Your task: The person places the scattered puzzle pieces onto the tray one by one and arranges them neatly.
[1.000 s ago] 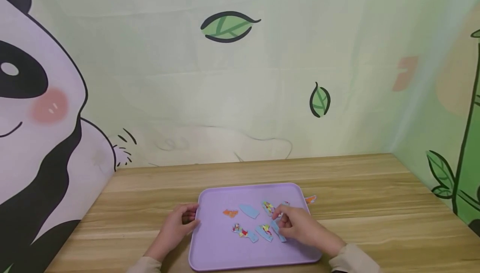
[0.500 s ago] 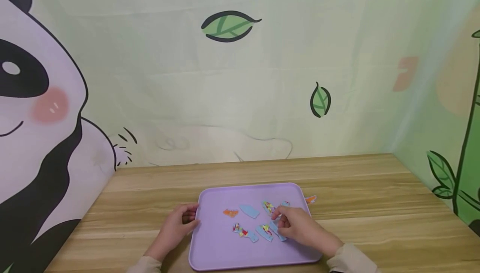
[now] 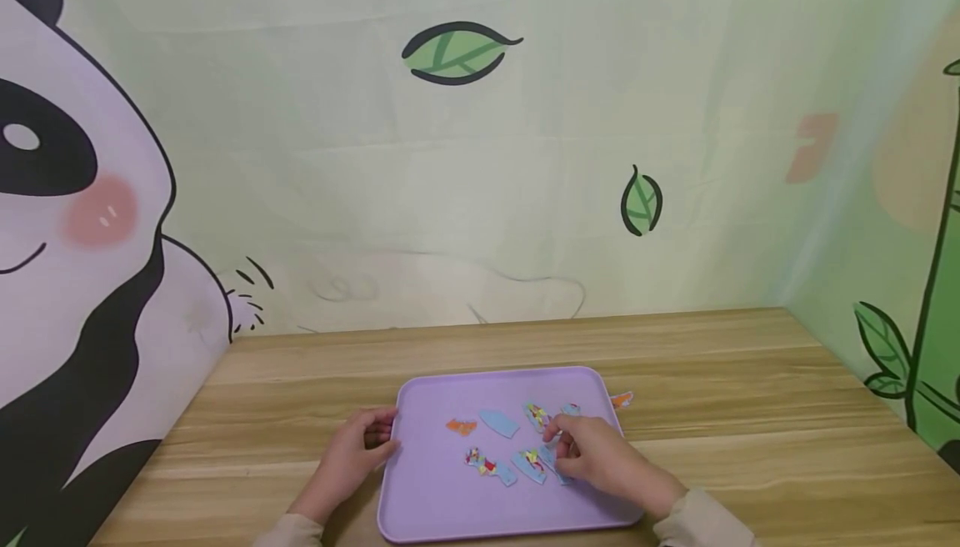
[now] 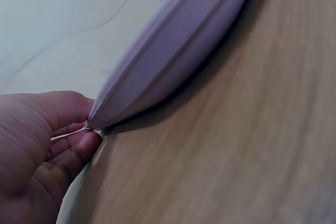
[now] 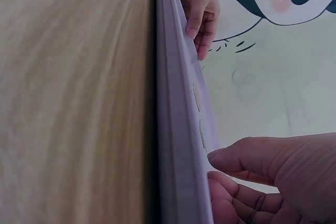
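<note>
A lilac tray lies on the table with several cut puzzle pieces on it. At the tray's left rim my left hand rests its thumb and fingertips against the edge, as the left wrist view also shows. Low over the right part, my right hand has bent fingers and holds a narrow light-blue puzzle piece at its fingertips. That piece is partly hidden by the hand and lies close beside a blue piece with a coloured print. In the right wrist view the thumb and fingers meet near the tray surface.
On the tray lie an orange piece, a plain blue piece, joined printed pieces and a printed piece. An orange piece shows past the right rim. A wall with a panda picture stands behind the table.
My right hand has shifted slightly left with the narrow blue piece, bringing it closer to the printed piece beside it. My left hand stays at the tray rim.
</note>
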The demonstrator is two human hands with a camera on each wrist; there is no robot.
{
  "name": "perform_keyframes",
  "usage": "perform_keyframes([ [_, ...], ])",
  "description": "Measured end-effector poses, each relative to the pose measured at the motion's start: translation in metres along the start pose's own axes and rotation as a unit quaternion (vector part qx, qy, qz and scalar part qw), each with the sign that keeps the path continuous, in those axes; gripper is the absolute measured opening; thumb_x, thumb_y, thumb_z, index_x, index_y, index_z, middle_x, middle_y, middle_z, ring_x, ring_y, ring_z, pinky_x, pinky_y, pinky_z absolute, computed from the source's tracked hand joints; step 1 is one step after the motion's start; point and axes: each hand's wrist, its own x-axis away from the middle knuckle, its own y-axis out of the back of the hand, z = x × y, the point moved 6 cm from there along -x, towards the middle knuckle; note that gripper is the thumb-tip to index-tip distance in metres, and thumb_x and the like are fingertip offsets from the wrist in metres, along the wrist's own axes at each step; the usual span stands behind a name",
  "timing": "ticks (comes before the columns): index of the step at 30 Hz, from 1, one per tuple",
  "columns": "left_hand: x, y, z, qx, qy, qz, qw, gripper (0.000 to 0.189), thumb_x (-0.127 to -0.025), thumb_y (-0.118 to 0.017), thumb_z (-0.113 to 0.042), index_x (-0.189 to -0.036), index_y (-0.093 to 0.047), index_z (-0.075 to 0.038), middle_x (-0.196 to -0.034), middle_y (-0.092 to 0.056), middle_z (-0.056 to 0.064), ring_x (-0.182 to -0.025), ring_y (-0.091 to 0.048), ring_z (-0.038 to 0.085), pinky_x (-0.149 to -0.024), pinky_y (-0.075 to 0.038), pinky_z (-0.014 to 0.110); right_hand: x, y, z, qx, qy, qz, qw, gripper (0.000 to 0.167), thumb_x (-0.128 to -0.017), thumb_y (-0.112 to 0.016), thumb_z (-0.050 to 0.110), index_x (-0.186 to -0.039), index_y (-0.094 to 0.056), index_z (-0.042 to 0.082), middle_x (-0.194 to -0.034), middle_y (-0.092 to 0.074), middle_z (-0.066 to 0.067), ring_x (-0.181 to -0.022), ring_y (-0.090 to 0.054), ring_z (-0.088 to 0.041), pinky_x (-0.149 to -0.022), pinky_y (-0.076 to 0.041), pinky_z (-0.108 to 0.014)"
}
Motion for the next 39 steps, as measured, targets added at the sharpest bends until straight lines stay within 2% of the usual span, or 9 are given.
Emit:
perform_keyframes([
  [8,0.0,0.001,-0.003,-0.003,0.0,0.0,1.0,0.039,-0.077,-0.071,0.01,-0.115,-0.062,0.008,-0.103,-0.061,0.015,-0.092,-0.063,0.021,-0.082,-0.059,0.023,0.002,0.004,0.003,0.006,0.005,-0.003,1.0,0.023,-0.076,-0.069,0.002,-0.098,-0.064,0.005,-0.073,-0.057,0.006,-0.062,-0.045,0.003,-0.055,-0.042,-0.015],
  [27,0.001,0.001,0.001,0.005,0.002,-0.003,1.0,0.039,-0.077,-0.071,0.01,-0.115,-0.063,0.007,-0.104,-0.061,0.015,-0.092,-0.064,0.021,-0.081,-0.059,0.022,0.003,0.021,0.006,-0.025,0.02,-0.006,0.9995,0.016,-0.082,-0.068,0.003,-0.098,-0.065,0.004,-0.078,-0.061,0.004,-0.065,-0.049,0.003,-0.056,-0.045,-0.015],
  [34,0.002,0.0,0.0,0.006,0.005,-0.003,1.0,0.039,-0.077,-0.071,0.01,-0.115,-0.062,0.008,-0.104,-0.061,0.016,-0.092,-0.064,0.021,-0.082,-0.059,0.022,0.004,0.031,0.005,-0.032,0.03,-0.007,0.999,0.017,-0.084,-0.068,0.005,-0.1,-0.063,0.001,-0.083,-0.061,0.001,-0.071,-0.051,0.0,-0.06,-0.048,-0.016],
  [39,0.001,0.0,0.0,0.007,0.006,-0.002,1.0,0.04,-0.077,-0.071,0.01,-0.116,-0.062,0.008,-0.104,-0.06,0.016,-0.093,-0.064,0.021,-0.082,-0.059,0.022,0.004,0.042,0.002,-0.018,0.036,-0.021,0.999,0.017,-0.085,-0.068,0.007,-0.1,-0.063,0.0,-0.084,-0.061,0.0,-0.073,-0.051,-0.001,-0.06,-0.047,-0.016],
])
